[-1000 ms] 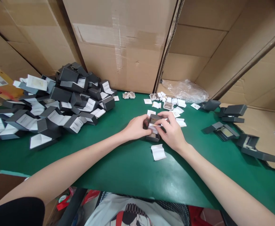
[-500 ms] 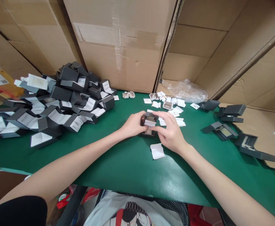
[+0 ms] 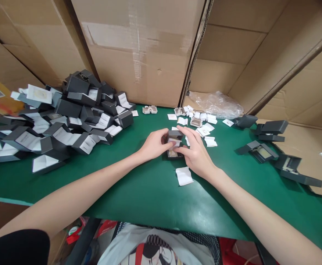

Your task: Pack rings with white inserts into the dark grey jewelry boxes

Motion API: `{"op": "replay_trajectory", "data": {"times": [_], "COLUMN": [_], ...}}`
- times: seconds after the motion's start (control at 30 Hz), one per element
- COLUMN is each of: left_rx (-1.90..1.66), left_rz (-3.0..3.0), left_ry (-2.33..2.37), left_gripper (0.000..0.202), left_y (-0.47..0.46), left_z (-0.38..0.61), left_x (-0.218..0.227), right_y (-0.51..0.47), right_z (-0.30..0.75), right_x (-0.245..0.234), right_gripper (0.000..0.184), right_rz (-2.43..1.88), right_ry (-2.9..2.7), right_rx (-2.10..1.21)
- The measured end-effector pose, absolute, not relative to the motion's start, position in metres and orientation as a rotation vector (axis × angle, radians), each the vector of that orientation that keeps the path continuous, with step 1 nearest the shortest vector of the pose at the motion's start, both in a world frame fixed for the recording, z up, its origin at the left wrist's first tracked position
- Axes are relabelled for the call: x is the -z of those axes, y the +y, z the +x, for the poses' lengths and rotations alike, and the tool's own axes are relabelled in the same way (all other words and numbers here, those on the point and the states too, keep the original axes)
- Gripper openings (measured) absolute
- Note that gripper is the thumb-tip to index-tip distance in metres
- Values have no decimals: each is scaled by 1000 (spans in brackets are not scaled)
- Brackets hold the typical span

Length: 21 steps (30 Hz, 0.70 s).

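Observation:
A small black box [image 3: 174, 154] with a pale lining stands open on the green table, straight ahead between my hands. My left hand [image 3: 154, 144] is closed around its left side, with the thumb laid over onto the pale inside. From the right, my right hand [image 3: 196, 151] holds the same box, fingers behind the raised lid and thumb at its inner part. My fingers hide much of the inside. Just in front of the box lies a white slip of paper [image 3: 184, 176].
Many open black boxes [image 3: 69, 108] are heaped at the left. Several more, such as one black box [image 3: 263, 151], lie at the right. White paper pieces [image 3: 210, 141] and clear plastic [image 3: 217, 105] lie behind my hands. Tall cardboard [image 3: 139, 48] borders the table's back.
My left thumb has moved over the pale inside of the box. My right hand has shifted slightly, still at the box. The whole view has moved a little.

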<state>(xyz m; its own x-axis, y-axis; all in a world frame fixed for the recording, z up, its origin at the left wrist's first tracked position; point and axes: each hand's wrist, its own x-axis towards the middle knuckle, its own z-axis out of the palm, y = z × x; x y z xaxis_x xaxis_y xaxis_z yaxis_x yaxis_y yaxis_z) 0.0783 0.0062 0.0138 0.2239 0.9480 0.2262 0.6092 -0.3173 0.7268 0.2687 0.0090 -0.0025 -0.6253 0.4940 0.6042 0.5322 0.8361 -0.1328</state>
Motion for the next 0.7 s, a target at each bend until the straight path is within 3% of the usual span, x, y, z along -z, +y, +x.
{"op": "replay_trajectory", "data": {"times": [0.7], "left_rx": [-929], "left_rz": [1987], "left_ry": [1407], "left_gripper": [12], "left_y": [10], "left_z": [79], "left_x": [-9], "right_y": [7], "right_z": [268], "right_x": [0], "right_gripper": [31], "right_rz": [-726], "right_ry": [-2326], "right_rx": [67]}}
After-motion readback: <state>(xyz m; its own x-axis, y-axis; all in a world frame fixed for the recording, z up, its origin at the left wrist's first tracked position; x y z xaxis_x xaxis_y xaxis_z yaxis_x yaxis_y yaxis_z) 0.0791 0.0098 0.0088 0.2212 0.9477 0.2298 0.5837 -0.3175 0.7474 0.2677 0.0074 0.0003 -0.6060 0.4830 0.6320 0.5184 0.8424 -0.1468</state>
